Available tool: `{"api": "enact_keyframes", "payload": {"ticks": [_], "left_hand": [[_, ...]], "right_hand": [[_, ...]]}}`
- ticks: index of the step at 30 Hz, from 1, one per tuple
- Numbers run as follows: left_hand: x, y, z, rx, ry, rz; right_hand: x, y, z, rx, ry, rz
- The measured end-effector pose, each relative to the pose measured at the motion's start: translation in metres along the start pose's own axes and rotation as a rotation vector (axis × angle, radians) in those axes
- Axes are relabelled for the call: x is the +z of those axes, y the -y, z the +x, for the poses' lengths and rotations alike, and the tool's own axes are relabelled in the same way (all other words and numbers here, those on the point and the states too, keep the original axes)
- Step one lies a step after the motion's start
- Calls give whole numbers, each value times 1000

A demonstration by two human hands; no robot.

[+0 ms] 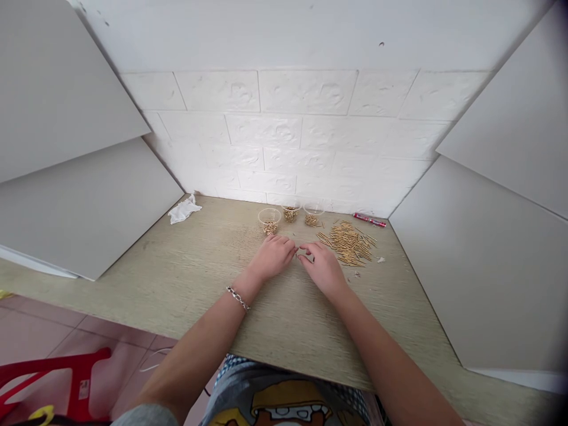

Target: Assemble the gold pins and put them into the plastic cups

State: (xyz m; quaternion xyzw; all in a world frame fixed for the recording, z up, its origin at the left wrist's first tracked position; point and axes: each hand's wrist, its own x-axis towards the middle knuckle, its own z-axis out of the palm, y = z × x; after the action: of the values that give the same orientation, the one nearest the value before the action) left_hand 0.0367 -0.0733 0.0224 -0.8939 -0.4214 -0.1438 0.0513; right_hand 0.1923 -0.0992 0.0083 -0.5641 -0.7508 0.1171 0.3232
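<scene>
The left hand (275, 255) and right hand (323, 267) nearly meet, fingers bent; whether they pinch anything is hard to tell. Thin gold sticks (348, 241) lie piled by the right hand. Behind stand three clear cups (270, 216) with gold bits (270, 227). A red tube (369, 220) lies past the pile.

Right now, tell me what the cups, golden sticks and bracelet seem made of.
Cups: likely clear plastic; thin, see-through walls. Golden sticks: perhaps brassy metal, judging by colour; too small to confirm. Bracelet: probably polished metal; bright silvery links.
</scene>
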Motion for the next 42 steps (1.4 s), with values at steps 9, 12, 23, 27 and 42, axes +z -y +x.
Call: {"api": "enact_keyframes", "payload": {"ticks": [9,12,23,27,42], "left_hand": [[-1,-1,1,-38,-4,-46],[1,0,2,-126,-38,-141],[5,13,9,-633,-321,-945],[3,13,11,-722,-366,-1174],[2,10,9,-849,-364,-1668]], "right_hand": [[-5,-9,4,32,40,-10],[-7,-12,6,45,61,-22],[11,29,-11,-240,290,-146],[15,31,-11,-232,302,-207],[9,5,-2,-28,166,-261]]}}
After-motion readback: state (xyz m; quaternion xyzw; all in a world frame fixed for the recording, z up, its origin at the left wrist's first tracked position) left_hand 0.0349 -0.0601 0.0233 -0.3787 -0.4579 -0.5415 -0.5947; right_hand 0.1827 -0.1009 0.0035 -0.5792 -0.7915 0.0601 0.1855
